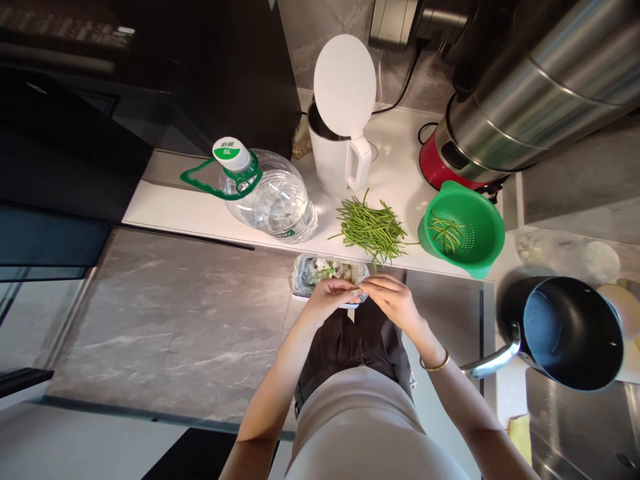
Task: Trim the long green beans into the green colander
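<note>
My left hand [331, 297] and my right hand [394, 301] meet over a bin, fingers pinched together. Between the fingertips shows a bit of green stem [356, 291], mostly hidden by the fingers. Below them, the lined bin [300, 275] contains pale scraps and green bits. A loose pile of long thin green stems [373, 227] lies on the counter just beyond my hands. To its right, a green colander [483, 230] holds several short green pieces [447, 233].
On the white counter [195, 217] stand a large water bottle [273, 197], a white kettle [330, 157] with its lid up and a steel appliance [525, 100] with a red base. A dark pot [575, 333] sits by the sink [575, 427], its handle pointing toward me.
</note>
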Demonstrator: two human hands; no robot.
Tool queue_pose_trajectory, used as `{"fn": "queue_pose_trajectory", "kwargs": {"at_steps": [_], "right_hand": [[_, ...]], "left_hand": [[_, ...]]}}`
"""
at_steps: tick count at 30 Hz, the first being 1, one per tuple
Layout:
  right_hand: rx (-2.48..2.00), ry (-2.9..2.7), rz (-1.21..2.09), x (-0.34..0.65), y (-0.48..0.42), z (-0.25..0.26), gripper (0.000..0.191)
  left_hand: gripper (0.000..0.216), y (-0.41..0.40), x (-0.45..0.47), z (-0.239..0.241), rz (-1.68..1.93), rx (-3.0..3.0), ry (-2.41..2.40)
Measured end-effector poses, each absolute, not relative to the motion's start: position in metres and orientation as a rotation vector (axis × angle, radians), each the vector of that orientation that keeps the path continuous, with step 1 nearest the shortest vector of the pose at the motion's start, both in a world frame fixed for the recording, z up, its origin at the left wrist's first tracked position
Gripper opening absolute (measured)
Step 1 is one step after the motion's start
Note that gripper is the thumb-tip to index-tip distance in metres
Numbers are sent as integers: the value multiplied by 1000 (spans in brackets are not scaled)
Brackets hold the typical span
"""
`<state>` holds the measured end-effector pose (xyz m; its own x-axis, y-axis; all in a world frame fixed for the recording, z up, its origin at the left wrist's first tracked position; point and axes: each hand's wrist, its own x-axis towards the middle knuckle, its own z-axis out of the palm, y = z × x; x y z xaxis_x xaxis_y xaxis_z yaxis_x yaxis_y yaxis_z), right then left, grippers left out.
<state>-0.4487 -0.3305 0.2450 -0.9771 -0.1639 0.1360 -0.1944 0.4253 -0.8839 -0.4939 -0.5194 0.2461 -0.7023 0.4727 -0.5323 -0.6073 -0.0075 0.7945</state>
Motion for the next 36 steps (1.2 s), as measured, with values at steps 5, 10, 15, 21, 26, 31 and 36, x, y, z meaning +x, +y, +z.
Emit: {"fn": "queue_pose_trajectory", "kwargs": {"at_steps": [5, 10, 15, 21, 26, 31, 36], "right_hand": [[-254, -2357, 1986, -448, -345, 243, 14], [-644, -1763, 2237, -460, -323, 243, 13], [-734, -1366, 2094, -473, -248, 242, 14], [-940, -1187, 1944, -483, -176, 227, 15], [-843, -1569, 1920, -483, -227, 210, 26], [-293, -2626, 1588, -516, -324, 180, 26], [-225, -3158, 841, -581, -368, 148, 26]], "left_hand": [[22, -515, -497, 241, 1826, -192, 1647], [17, -533, -508, 195, 1706, -215, 2028], [19, -569, -513, 141, 1259, -254, 2447], [29, -569, -508, 122, 788, -194, 2581], [23, -539, -502, 130, 558, 39, 2496], [21, -520, -499, 145, 547, 78, 2468], [21, -512, -493, 160, 591, 148, 2514]]}}
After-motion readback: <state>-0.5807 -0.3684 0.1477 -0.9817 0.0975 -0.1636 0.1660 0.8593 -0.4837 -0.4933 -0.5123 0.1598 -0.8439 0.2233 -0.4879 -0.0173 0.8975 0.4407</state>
